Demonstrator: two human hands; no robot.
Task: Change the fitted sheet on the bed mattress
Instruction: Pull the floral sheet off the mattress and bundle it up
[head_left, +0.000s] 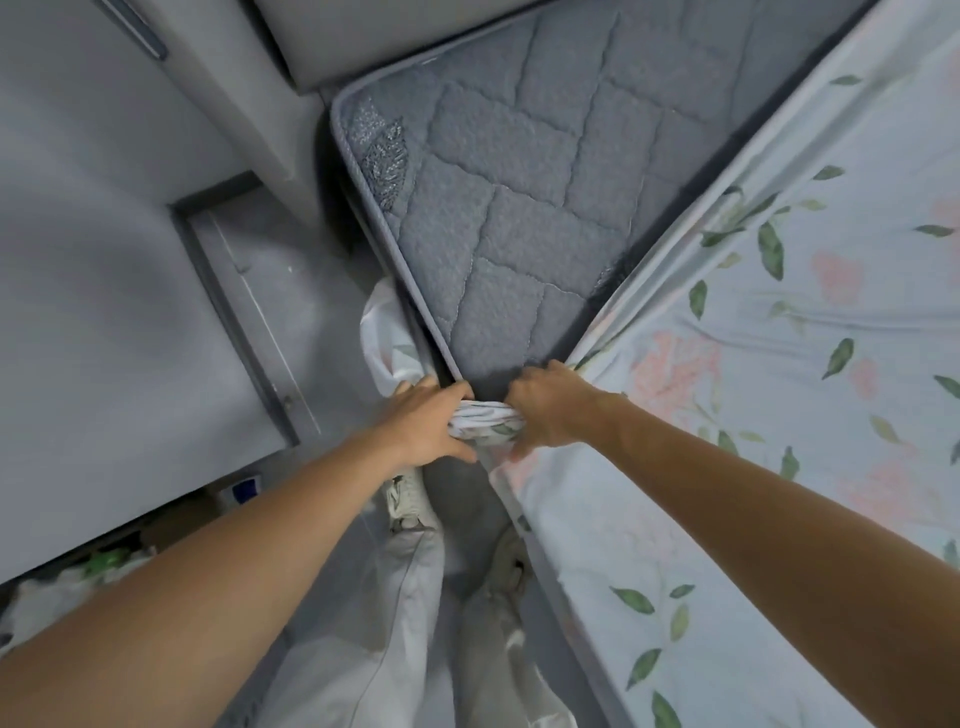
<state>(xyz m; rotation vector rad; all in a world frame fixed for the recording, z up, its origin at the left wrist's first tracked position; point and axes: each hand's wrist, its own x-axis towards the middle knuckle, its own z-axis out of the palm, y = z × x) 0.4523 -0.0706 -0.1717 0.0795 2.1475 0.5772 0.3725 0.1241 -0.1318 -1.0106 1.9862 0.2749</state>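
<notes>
So the fitted sheet (779, 364), pale blue w/ green leaves and pink flowers, covers the right part of the mattress (509, 208), edge running diagonally from far right down to the near corner. The rest of the mattress top is bare, grey quilted stuff. Right at that near corner the sheet's hem is bunched into a little wad, and that wad sits btwn both hands. Left hand (426, 423) comes in from the left, palm down, fingers curled onto the left end of the bunch w/ thumb underneath, so it's gripping the fabric. Right hand (550, 410) is on the right end, knuckles up, fingers bent down over the mattress edge and pinching the sheet too; fingertips are mostly hidden by the cloth. Hands are just beside each other, nearly touching. Both forearms reach forward, bare, converging on the corner. Some more white/leafy fabric (387, 338) hangs down the left side of the mattress, just beyond the left hand. Below, light trousers (384, 623) and pale shoes (410, 499) on a grey floor (291, 291).
</notes>
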